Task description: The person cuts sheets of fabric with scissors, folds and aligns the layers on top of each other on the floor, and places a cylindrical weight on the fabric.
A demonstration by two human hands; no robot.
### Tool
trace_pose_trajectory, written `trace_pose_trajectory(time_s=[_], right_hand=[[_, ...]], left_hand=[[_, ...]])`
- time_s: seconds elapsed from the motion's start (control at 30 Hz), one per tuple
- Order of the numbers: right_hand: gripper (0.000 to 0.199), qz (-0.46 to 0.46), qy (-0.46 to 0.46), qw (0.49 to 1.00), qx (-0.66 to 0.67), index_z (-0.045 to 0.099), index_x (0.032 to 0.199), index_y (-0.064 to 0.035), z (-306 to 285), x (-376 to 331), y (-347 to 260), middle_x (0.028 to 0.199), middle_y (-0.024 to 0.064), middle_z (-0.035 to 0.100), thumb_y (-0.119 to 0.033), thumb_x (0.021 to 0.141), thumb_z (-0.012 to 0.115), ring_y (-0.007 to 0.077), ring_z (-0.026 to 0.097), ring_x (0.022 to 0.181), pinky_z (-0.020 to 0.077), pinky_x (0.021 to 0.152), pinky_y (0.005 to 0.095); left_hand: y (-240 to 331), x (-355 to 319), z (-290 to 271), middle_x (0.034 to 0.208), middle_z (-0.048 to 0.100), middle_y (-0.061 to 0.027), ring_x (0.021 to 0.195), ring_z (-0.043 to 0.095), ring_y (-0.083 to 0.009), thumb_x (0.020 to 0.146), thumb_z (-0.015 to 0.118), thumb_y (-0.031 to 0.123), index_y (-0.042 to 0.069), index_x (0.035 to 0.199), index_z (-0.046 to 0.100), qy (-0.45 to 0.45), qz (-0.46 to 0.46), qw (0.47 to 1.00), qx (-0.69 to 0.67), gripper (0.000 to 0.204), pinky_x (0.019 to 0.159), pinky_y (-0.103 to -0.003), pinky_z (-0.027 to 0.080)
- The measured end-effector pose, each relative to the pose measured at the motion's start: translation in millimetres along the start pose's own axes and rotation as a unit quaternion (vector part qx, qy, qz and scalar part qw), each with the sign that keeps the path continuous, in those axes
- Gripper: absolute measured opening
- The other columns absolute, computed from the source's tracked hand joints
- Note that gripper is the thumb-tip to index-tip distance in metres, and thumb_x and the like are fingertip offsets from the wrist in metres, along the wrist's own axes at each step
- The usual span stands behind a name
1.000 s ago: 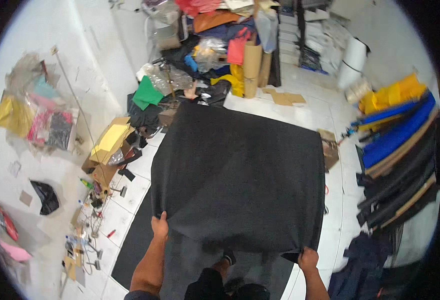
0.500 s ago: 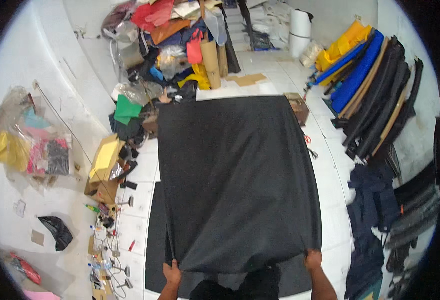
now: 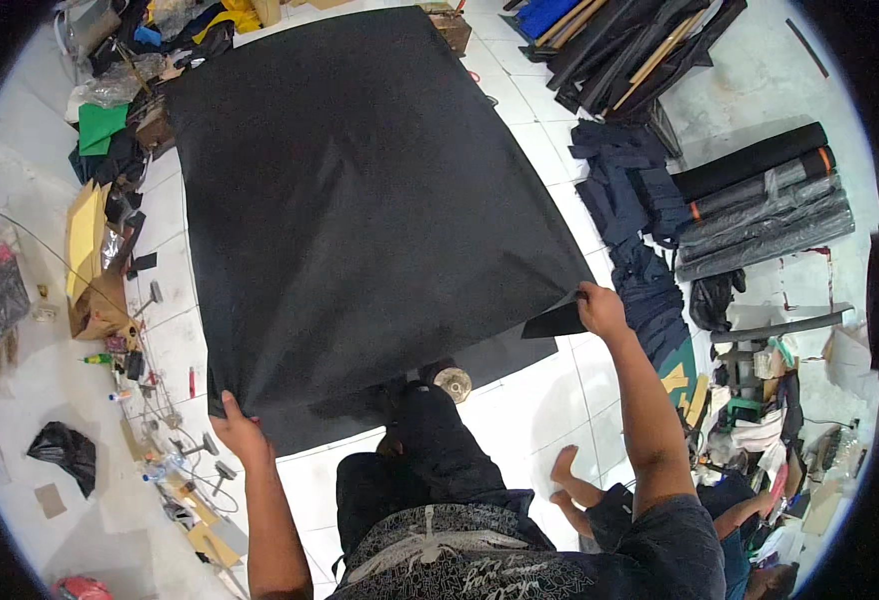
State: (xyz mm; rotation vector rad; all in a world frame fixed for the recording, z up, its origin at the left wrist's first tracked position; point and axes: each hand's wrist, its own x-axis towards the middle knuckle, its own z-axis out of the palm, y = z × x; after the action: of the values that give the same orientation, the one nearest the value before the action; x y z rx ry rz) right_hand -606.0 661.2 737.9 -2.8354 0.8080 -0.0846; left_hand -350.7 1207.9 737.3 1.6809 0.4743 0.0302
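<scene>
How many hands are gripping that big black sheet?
2. The left hand pinches the near left corner of the black sheet; the right hand holds the near right corner. No others show on it.

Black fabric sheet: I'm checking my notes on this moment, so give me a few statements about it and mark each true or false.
1. Both hands grip the black fabric sheet by its near corners. True: left hand, right hand.
2. The sheet is red. False: it is black.
3. Dark fabric rolls lie on the floor to the right. True.
4. A green piece lies to the right of the sheet. False: it lies to the left.
</scene>
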Motion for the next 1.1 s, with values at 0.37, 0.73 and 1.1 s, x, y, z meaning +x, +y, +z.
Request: trace_pose_trajectory(time_s=[0.37,0.73,1.1], right_hand=[[0.008,-0.069,0.015,0.995,-0.066,0.062,0.074,-0.0055,0.6,-94.8,23.2,0.064,0.0203,0.061,-0.013,0.078,0.062,0.0405,0.061,0.062,0.0469,0.061,0.0492],[0.013,-0.035,-0.095,0.994,0.037,0.070,0.082,-0.0096,33.8,-261.4,146.6,0.073,0.0115,0.068,-0.013,0.070,0.066,0.0321,0.065,0.067,0.0488,0.069,0.0455],[0.008,-0.029,-0.084,0.992,0.091,0.066,0.073,-0.0063,192.5,-284.5,190.6,0.075,0.0174,0.066,-0.002,0.067,0.064,0.0372,0.062,0.071,0.0482,0.068,0.0482]], left_hand=[[-78.9,-144.1,-71.8,0.109,0.060,-0.0128,0.073,0.058,-0.0150,0.098,0.055,0.024,-0.002,0.128,0.048,0.017,-0.076,0.997,-0.016,0.040,0.047,-0.024,0.045],[-147.6,-300.4,-146.5,0.126,0.052,-0.0223,0.110,0.057,-0.0304,0.099,0.053,0.019,-0.010,0.132,0.040,0.089,-0.016,0.991,-0.095,0.046,0.090,-0.037,0.053],[-294.5,-279.3,-140.7,0.125,0.058,-0.0166,0.111,0.060,-0.0291,0.094,0.057,0.015,-0.002,0.132,0.045,0.059,-0.217,0.930,-0.290,0.042,0.094,-0.040,0.050]])
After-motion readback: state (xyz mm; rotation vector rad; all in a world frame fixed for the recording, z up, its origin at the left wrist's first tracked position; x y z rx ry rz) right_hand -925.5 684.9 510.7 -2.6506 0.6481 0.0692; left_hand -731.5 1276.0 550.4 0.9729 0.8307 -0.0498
